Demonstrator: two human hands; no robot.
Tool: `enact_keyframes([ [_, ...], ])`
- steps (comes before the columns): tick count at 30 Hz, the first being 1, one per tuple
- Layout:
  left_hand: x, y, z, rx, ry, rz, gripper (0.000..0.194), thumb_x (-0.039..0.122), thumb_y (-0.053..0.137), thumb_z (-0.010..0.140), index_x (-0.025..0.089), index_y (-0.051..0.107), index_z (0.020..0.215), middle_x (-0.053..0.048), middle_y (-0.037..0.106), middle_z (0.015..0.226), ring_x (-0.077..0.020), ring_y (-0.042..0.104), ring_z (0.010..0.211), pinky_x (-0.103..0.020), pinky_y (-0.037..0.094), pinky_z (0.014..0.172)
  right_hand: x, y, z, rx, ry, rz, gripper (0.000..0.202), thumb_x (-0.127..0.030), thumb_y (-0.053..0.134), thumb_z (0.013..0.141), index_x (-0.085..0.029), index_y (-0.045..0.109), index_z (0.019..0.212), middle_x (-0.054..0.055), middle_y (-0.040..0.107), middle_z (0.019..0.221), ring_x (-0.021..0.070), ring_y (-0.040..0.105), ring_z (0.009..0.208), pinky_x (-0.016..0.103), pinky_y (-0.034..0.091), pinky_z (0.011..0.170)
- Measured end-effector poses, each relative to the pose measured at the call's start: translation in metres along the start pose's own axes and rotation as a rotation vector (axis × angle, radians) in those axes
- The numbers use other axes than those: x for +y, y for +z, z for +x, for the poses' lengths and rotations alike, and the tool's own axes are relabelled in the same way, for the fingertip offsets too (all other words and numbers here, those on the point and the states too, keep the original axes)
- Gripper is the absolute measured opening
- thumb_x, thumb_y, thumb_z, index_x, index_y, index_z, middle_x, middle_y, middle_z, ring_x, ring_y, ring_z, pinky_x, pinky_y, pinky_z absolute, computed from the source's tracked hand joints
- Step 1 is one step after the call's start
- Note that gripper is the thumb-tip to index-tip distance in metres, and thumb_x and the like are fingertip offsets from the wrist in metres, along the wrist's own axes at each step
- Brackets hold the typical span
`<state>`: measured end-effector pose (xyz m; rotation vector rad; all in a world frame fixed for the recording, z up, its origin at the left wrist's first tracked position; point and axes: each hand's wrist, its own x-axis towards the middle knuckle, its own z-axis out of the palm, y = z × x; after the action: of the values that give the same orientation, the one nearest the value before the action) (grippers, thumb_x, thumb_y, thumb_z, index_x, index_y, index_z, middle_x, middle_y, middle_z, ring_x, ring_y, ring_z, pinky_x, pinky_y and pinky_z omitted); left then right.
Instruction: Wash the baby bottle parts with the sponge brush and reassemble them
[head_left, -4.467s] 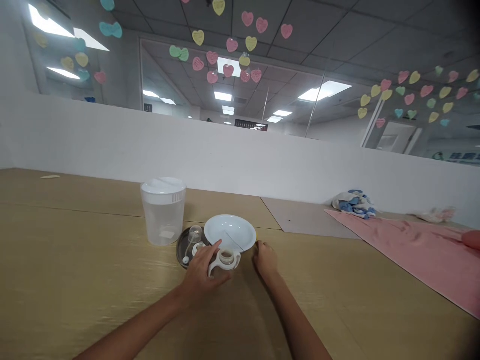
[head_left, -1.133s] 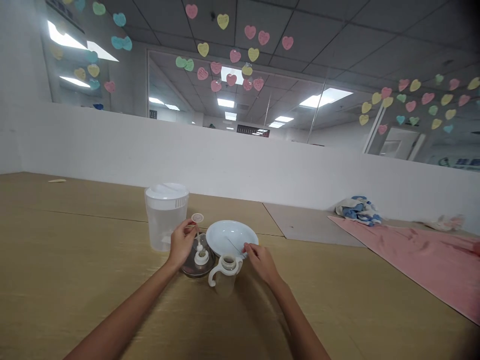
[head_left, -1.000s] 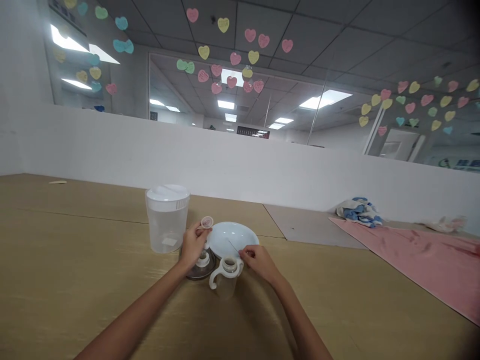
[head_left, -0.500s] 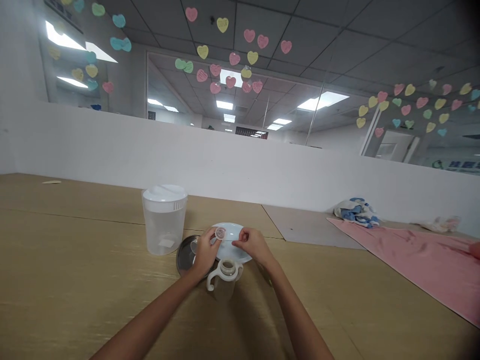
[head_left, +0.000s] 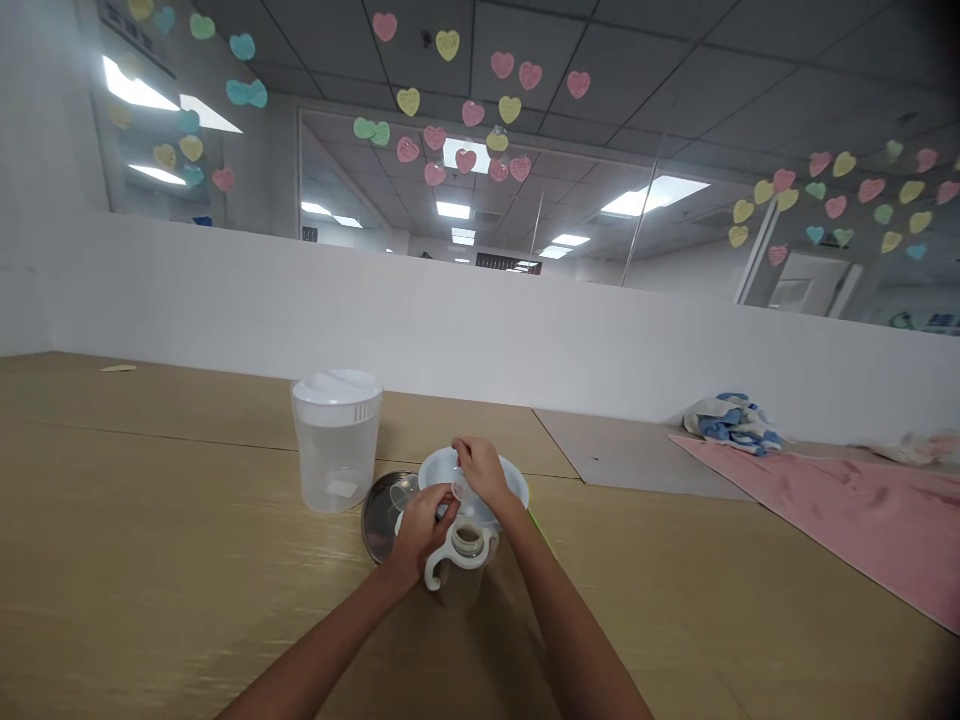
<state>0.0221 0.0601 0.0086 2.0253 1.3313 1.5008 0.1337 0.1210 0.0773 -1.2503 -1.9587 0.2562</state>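
Observation:
My left hand (head_left: 421, 530) holds a small clear plastic piece (head_left: 459, 486) between its fingers, over the near part of a white bowl (head_left: 514, 482). Just above that piece, my right hand (head_left: 480, 468) is closed, its fingertips pinched on something too small to make out. Below the hands stands a clear bottle with a white two-handled collar (head_left: 466, 548), its round mouth uncovered. A dark metal dish (head_left: 377, 515) lies left of my left hand, with a clear round part (head_left: 403, 490) at it.
A clear bucket with a white lid (head_left: 337, 440) stands at the left. Further right are a pink cloth (head_left: 847, 520) and a blue and white cloth bundle (head_left: 733, 422). A green stick-like thing (head_left: 541, 532) shows beside the bowl. A white wall (head_left: 450, 320) runs behind the table.
My right hand has moved left, over the bowl and close to my left hand. My left hand has lowered slightly with the clear piece. The whole view has shifted a little.

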Motion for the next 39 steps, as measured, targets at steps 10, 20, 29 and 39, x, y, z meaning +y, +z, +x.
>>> enact_keyframes([
  [10,0.006,-0.004,-0.003,-0.001,-0.085,-0.086,0.023,0.035,0.049,0.080,0.018,0.064,0.085,-0.006,0.070,0.083,-0.0204,0.064,0.075,-0.028,0.046,0.068,-0.050,-0.068,-0.015,0.486,-0.227,0.058,0.044,-0.042,0.021,0.095,-0.019,0.049,0.070,-0.001,0.053,0.055,0.0099,0.048,0.048,0.021,0.033,0.053],
  [20,0.003,-0.004,-0.003,0.000,-0.094,-0.119,0.026,0.038,0.051,0.077,0.016,0.066,0.081,-0.005,0.070,0.078,-0.0201,0.062,0.072,-0.027,0.046,0.065,-0.047,-0.044,-0.015,0.289,-0.478,-0.370,0.047,-0.036,0.017,0.097,-0.017,0.052,0.072,0.003,0.057,0.055,0.0105,0.046,0.048,0.024,0.024,0.049],
  [29,0.005,-0.005,-0.002,-0.017,-0.107,-0.159,0.028,0.040,0.052,0.077,0.016,0.066,0.085,-0.006,0.071,0.084,-0.0211,0.064,0.076,-0.026,0.047,0.065,-0.043,-0.049,-0.018,0.326,-0.467,-0.327,0.051,-0.039,0.014,0.097,-0.017,0.052,0.071,0.003,0.055,0.057,0.0096,0.045,0.049,0.023,0.025,0.050],
  [39,0.001,-0.003,-0.003,-0.010,-0.066,-0.170,0.024,0.038,0.051,0.081,0.018,0.064,0.085,-0.005,0.071,0.082,-0.0194,0.065,0.074,-0.026,0.048,0.067,-0.060,-0.056,-0.025,0.246,-0.475,-0.365,0.042,-0.032,0.024,0.097,-0.018,0.054,0.072,0.000,0.050,0.054,0.0104,0.041,0.046,0.025,0.020,0.047],
])
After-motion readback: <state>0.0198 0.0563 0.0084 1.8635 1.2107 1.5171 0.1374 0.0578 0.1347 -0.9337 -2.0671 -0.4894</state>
